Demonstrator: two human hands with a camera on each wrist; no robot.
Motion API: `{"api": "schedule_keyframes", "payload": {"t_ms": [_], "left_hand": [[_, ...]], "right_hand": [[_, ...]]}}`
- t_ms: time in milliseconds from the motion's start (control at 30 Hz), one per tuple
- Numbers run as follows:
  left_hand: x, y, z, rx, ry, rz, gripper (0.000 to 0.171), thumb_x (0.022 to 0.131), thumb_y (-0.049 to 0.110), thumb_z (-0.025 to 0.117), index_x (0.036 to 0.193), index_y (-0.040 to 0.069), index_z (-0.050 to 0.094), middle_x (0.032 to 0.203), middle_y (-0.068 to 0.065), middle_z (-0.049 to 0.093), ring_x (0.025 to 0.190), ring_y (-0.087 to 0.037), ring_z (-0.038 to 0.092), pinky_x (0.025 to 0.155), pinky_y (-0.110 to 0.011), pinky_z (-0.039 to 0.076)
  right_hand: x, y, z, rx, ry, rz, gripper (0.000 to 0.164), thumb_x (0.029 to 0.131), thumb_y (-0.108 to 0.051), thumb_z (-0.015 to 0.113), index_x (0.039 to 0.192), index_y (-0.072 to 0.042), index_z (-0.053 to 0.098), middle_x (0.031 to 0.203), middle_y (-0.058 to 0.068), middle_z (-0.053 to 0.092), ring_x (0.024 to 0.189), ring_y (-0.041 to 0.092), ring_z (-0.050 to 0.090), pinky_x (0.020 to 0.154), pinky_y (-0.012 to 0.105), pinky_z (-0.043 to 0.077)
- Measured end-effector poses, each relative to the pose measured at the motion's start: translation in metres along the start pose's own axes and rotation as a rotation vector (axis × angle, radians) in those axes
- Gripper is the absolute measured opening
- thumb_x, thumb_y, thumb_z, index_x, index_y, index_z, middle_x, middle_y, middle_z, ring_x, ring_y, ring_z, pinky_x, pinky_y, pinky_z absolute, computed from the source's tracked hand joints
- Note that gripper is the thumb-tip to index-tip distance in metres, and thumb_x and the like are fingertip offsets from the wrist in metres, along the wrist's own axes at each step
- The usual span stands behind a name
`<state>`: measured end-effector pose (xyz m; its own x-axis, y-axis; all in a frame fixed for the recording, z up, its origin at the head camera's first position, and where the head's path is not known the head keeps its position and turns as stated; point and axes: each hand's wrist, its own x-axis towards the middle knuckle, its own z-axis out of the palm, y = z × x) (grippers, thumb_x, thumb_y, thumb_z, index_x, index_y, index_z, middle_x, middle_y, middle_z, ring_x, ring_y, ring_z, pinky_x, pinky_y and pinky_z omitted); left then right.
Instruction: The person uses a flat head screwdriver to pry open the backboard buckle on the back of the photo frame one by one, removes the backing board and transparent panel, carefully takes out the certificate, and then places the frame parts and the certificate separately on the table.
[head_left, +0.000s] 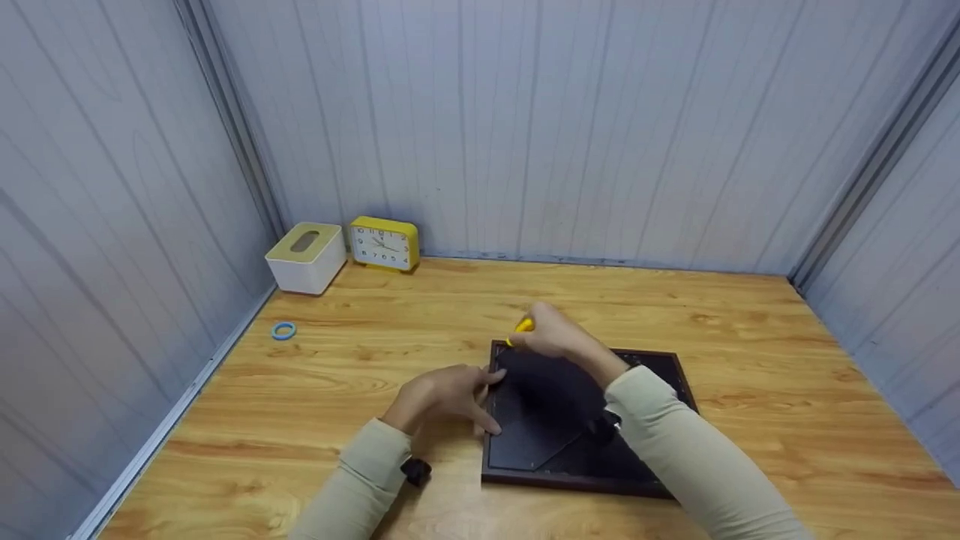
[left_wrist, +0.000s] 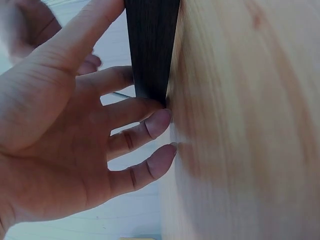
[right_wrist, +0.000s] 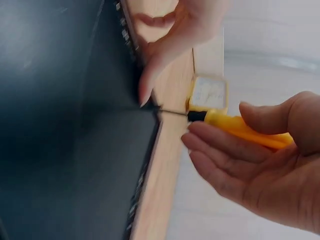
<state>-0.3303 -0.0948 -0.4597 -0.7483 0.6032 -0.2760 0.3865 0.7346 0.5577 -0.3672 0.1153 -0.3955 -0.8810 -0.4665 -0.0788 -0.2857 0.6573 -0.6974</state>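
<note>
- Here, gripping yellow screwdriver point(right_wrist: 245, 129) in right hand point(head_left: 555, 334), shaft point(right_wrist: 174, 112) at far left corner of dark framed panel point(head_left: 540, 427) lying flat on bench point(head_left: 360, 367).
- Resting left hand point(head_left: 448, 390), fingers point(left_wrist: 134, 177) spread, on panel's left edge.
- Near back left: tissue box point(head_left: 301, 276), yellow clock point(head_left: 382, 246), blue ring point(head_left: 283, 337).

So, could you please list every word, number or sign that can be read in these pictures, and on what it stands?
"1 2 3 4 5 6 7 8 9 10 11": on the yellow clock, head view.
The clock's top number: blurred, not safely readable.
Same clock, right wrist view: numbers too blurred to read.
Screwdriver, picture frame and tissue box: no readable text.
</note>
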Motion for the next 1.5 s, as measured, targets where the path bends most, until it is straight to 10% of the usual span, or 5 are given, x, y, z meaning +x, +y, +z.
{"api": "schedule_keyframes", "payload": {"t_ms": [800,967,1167,1300,1500], "left_hand": [[-0.002,-0.003,0.008,-0.063,-0.001,-0.014,0.099,0.076,0.047,0.084,0.156,0.019,0.034,0.159,0.008,0.030,0.053,-0.013,0.029,0.056,-0.028,0.035],[-0.004,-0.004,0.005,-0.082,0.005,-0.015,0.102,0.076,0.047,0.084,0.158,0.022,0.029,0.166,-0.009,0.013,0.110,-0.019,0.055,0.088,-0.032,0.046],[-0.010,-0.008,0.002,-0.056,0.014,-0.032,0.111,0.076,0.052,0.084,0.161,0.020,0.020,0.166,-0.015,-0.002,0.149,-0.031,0.018,0.114,-0.044,0.031],[-0.017,0.009,0.006,0.111,0.026,-0.126,0.110,0.074,0.059,0.081,0.160,0.017,0.025,0.159,-0.019,0.031,0.127,-0.027,0.052,0.098,-0.040,0.047],[-0.033,0.052,0.012,0.351,0.055,-0.239,0.105,0.074,0.066,0.077,0.152,0.006,0.042,0.140,-0.013,0.058,0.099,-0.024,0.064,0.088,-0.042,0.050]], "right_hand": [[-0.125,0.159,-0.056,0.036,0.040,-0.104,0.046,0.092,-0.025,0.073,0.129,0.000,0.060,0.088,0.012,0.057,0.078,0.024,0.054,0.068,0.035,0.048],[-0.166,0.193,-0.076,-0.070,-0.053,-0.082,0.084,0.081,-0.034,0.085,0.148,0.000,0.047,0.137,0.027,0.054,0.085,0.021,0.055,0.080,0.041,0.050],[-0.178,0.207,-0.079,-0.029,-0.224,-0.041,0.098,0.082,-0.034,0.083,0.157,-0.004,0.029,0.153,0.035,0.030,0.083,0.029,0.060,0.082,0.039,0.049],[-0.164,0.205,-0.083,-0.051,-0.213,-0.030,0.093,0.083,-0.034,0.082,0.156,-0.005,0.033,0.153,0.032,0.033,0.139,0.049,0.030,0.099,0.054,0.042],[-0.154,0.189,-0.086,-0.173,-0.129,-0.045,0.080,0.085,-0.023,0.081,0.152,-0.003,0.042,0.125,0.024,0.060,0.090,0.024,0.053,0.071,0.032,0.043]]}}
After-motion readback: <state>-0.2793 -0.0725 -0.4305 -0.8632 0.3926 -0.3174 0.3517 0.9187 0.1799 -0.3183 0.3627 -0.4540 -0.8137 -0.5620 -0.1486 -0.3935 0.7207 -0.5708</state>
